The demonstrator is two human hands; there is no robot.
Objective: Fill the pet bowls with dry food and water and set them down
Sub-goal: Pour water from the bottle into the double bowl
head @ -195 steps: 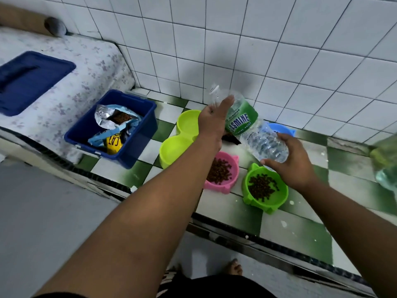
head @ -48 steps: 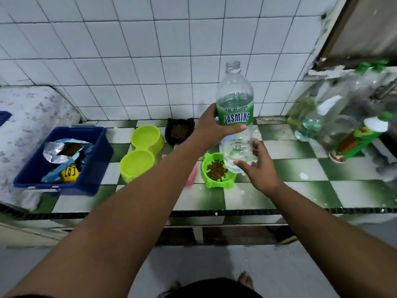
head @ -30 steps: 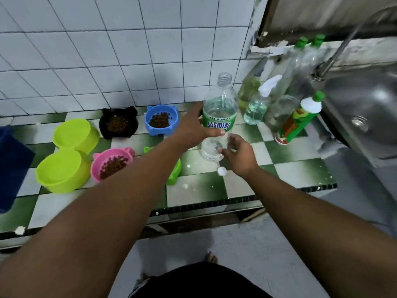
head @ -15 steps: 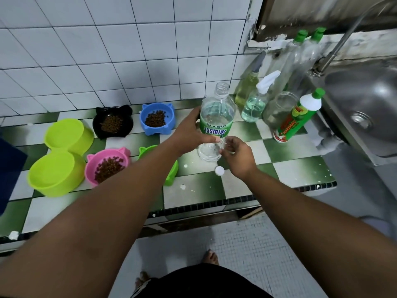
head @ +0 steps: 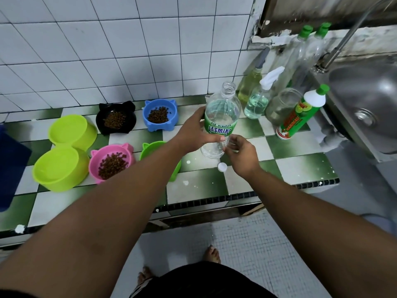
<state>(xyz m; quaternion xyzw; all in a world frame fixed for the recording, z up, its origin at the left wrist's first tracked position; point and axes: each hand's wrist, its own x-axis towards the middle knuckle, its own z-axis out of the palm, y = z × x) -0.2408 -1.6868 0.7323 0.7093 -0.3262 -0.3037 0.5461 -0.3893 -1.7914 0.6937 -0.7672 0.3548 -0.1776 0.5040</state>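
**Open water bottle held upright near the counter's front edge**

The left hand [head: 193, 134] wraps its fingers round the label of the water bottle [head: 221, 112], which stands upright and uncapped, just right of the green bowl [head: 150, 147]. The right hand [head: 241, 157] has loosely bent fingers, its tips touching the bottle's lower wall. The white cap [head: 222, 167] lies on the counter [head: 214, 190] beside it.

The pink bowl [head: 111, 162], black bowl [head: 116, 120] and blue bowl [head: 160, 115] hold dry food. The two lime bowls [head: 62, 166] sit toward the left edge, and their contents are unclear.

This looks like the watering step. Next comes either a steady tilt over a bowl or pinching the cap to close the bottle.
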